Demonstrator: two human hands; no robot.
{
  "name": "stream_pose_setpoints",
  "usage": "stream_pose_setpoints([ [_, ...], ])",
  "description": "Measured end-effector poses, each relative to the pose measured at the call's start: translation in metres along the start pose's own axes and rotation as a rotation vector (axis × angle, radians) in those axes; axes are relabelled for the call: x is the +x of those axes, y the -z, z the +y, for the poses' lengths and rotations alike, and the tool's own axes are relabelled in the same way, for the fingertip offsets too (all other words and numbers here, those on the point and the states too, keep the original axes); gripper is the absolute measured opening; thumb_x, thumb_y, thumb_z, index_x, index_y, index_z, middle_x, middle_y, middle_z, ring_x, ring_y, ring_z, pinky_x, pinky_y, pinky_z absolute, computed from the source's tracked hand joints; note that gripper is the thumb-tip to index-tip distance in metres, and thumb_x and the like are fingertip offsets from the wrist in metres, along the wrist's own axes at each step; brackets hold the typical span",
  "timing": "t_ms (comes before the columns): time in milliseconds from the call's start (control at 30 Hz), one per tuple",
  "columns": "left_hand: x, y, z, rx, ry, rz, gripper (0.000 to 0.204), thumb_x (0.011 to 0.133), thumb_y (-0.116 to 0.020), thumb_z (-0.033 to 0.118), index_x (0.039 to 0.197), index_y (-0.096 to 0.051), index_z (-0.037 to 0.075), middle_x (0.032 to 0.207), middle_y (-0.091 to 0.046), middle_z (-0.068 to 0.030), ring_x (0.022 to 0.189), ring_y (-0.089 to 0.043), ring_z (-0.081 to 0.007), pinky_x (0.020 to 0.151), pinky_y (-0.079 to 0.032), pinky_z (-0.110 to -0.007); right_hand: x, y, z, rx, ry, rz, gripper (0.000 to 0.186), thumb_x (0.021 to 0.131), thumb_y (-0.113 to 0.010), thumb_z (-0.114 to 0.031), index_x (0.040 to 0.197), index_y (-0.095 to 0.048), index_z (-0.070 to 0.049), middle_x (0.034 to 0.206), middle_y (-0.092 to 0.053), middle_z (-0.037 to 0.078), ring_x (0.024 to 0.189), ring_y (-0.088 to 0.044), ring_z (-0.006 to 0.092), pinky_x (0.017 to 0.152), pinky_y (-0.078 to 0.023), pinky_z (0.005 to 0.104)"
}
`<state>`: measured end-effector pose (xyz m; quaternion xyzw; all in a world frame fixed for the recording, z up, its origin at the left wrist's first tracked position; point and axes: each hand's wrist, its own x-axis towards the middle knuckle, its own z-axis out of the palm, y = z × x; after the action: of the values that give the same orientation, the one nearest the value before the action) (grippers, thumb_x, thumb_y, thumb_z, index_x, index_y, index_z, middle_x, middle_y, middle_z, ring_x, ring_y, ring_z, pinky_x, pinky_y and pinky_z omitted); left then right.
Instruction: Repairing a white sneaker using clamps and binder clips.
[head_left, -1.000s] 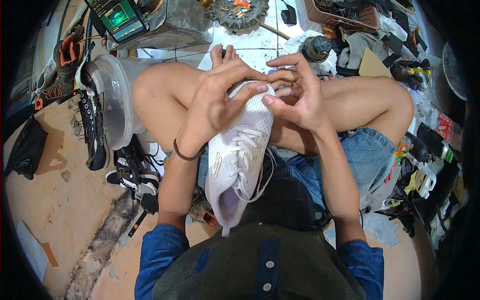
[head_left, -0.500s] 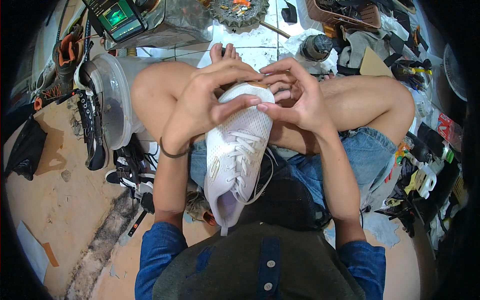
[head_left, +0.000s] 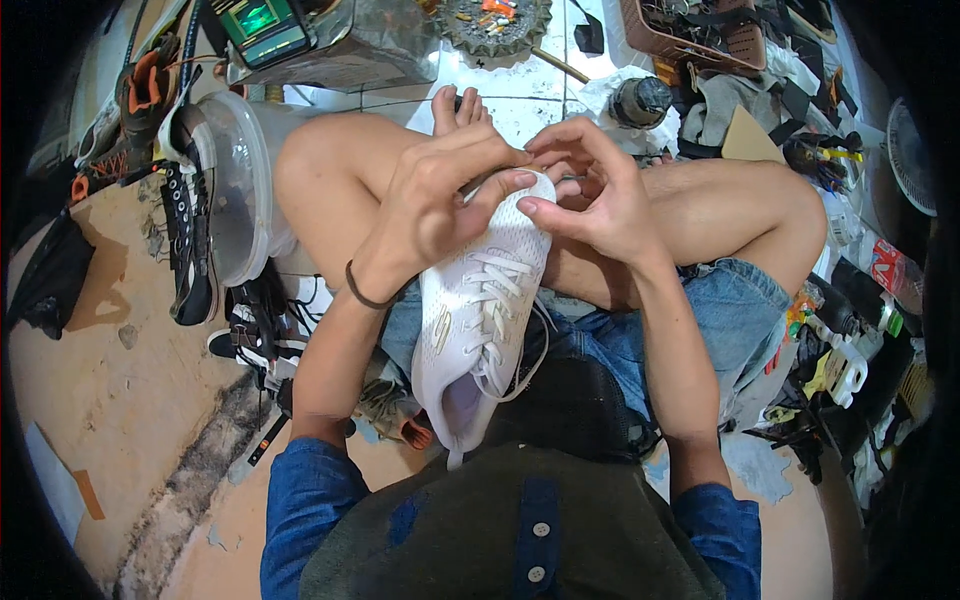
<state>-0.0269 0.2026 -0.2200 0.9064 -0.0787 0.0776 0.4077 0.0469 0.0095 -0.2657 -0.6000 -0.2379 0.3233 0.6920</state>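
A white mesh lace-up sneaker [head_left: 472,310] lies lengthwise over my lap, toe away from me, heel toward my belly. My left hand [head_left: 436,200] is closed on its toe from the left, the thumb lying across the top and the fingertips curled over the front. My right hand [head_left: 600,205] grips the same toe from the right, thumb at the upper's edge, index finger arched above it. Whatever the fingertips touch beyond the toe is hidden.
Shoes [head_left: 185,240] and a plastic tub [head_left: 243,200] are on the left. Ahead are a phone [head_left: 250,25], a metal ashtray [head_left: 480,35] and a brown basket [head_left: 690,30]. A dark jar [head_left: 640,100], assorted clutter and a fan [head_left: 910,155] are on the right.
The toe edge briefly showed brown half a second ago, with my left thumb lower. Now my left hand is slightly farther right and the thumb higher on the toe. The view has shifted slightly.
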Motion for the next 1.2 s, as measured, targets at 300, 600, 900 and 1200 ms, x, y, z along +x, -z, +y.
stream_pose_setpoints([
  [300, -0.031, 0.013, 0.049, -0.432, 0.459, -0.121, 0.045, 0.089, -0.078, 0.012, 0.128, -0.062, -0.004, 0.12, -0.068, -0.0108, 0.108, -0.063, -0.0143, 0.094, -0.05, -0.03, -0.041, 0.019, -0.03, -0.04, -0.006, 0.049, 0.047, 0.089, -0.075, -0.007, 0.132, -0.059, -0.002, 0.108, -0.068, 0.008, 0.09, -0.063, 0.0086, 0.07, -0.051, 0.0184],
  [600, -0.051, -0.043, 0.086, -0.285, 0.268, -0.354, 0.042, 0.094, -0.07, 0.024, 0.121, -0.062, -0.008, 0.098, -0.07, -0.0257, 0.087, -0.069, -0.0376, 0.082, -0.053, -0.039, -0.165, 0.067, -0.046, -0.316, -0.036, 0.302, 0.046, 0.084, -0.075, -0.008, 0.128, -0.061, 0.002, 0.121, -0.065, 0.012, 0.11, -0.064, 0.021, 0.095, -0.05, 0.0318],
  [900, -0.051, -0.07, 0.101, -0.144, 0.01, -0.287, 0.029, 0.096, -0.064, 0.022, 0.113, -0.068, -0.002, 0.092, -0.071, -0.0232, 0.085, -0.067, -0.0413, 0.078, -0.054, -0.047, -0.134, 0.062, -0.082, -0.724, -0.021, -0.124, 0.038, 0.078, -0.083, -0.019, 0.109, -0.072, 0.0, 0.101, -0.075, 0.013, 0.09, -0.072, 0.0275, 0.083, -0.055, 0.0337],
  [1200, -0.058, -0.072, 0.104, -0.062, 0.126, -0.401, 0.034, 0.096, -0.064, 0.022, 0.116, -0.067, -0.006, 0.097, -0.071, -0.0253, 0.088, -0.068, -0.0419, 0.079, -0.054, -0.044, -0.131, 0.064, -0.066, -0.692, 0.031, -0.171, 0.032, 0.079, -0.082, -0.02, 0.101, -0.074, 0.001, 0.096, -0.075, 0.014, 0.09, -0.073, 0.0287, 0.08, -0.055, 0.0354],
])
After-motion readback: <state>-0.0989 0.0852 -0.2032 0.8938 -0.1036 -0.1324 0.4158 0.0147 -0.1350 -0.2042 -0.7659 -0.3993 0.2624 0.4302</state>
